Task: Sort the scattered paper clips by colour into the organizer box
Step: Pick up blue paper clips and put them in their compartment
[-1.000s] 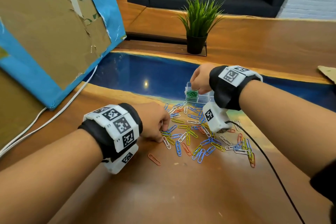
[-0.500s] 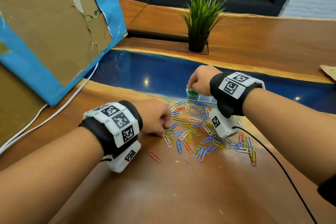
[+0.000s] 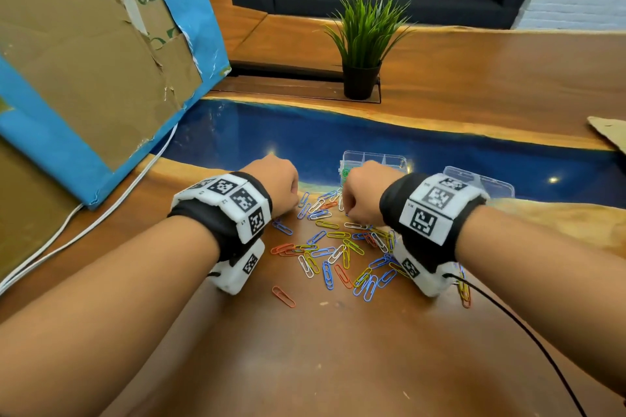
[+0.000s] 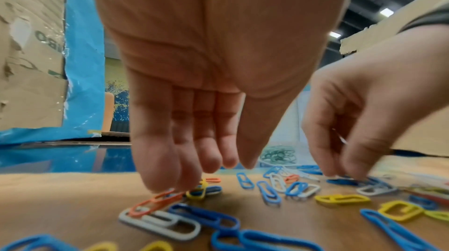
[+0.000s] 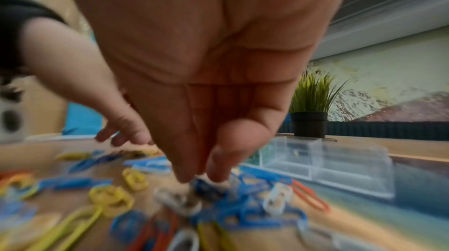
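Since earlier our right hand (image 3: 364, 196) left the organizer box (image 3: 374, 159) for the paper clips (image 3: 338, 247) on the counter (image 3: 305, 349) | fingers (image 5: 218, 170) pinching, clip unclear | left hand (image 3: 277, 186) relaxed, holding nothing | clips light, slippery: pinch by the loop.

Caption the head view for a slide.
Both hands, left and right, reach into scattered coloured paper clips before a clear organizer box.
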Demonstrator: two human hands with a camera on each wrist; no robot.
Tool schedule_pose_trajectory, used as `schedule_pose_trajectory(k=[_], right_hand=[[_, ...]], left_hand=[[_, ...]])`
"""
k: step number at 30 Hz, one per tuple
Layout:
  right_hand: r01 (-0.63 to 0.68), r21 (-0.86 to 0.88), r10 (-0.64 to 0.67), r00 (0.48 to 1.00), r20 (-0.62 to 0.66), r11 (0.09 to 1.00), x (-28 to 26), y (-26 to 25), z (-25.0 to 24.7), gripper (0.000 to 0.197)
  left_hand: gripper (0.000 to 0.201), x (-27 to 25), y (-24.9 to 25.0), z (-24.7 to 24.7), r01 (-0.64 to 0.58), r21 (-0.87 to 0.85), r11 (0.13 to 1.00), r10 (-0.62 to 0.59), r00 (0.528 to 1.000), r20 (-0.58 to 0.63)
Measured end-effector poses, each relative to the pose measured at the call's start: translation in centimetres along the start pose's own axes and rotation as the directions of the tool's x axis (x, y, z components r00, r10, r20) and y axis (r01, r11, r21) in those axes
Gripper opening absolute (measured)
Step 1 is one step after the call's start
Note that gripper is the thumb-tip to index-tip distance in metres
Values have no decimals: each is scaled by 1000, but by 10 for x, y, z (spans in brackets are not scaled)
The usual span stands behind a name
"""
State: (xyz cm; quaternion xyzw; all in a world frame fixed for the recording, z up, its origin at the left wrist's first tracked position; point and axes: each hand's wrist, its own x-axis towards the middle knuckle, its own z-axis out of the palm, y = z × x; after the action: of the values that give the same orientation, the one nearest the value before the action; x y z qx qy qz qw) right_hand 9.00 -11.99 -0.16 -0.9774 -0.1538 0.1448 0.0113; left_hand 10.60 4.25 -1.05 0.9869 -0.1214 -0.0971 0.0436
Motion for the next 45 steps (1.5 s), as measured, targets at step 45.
schedule_pose_trajectory(k=[45], right_hand=[[21,204,-45,993,109,979,-38,17,7,5]], left_hand=[[23,-10,28,-3,55,-266,962,-15,989,148]])
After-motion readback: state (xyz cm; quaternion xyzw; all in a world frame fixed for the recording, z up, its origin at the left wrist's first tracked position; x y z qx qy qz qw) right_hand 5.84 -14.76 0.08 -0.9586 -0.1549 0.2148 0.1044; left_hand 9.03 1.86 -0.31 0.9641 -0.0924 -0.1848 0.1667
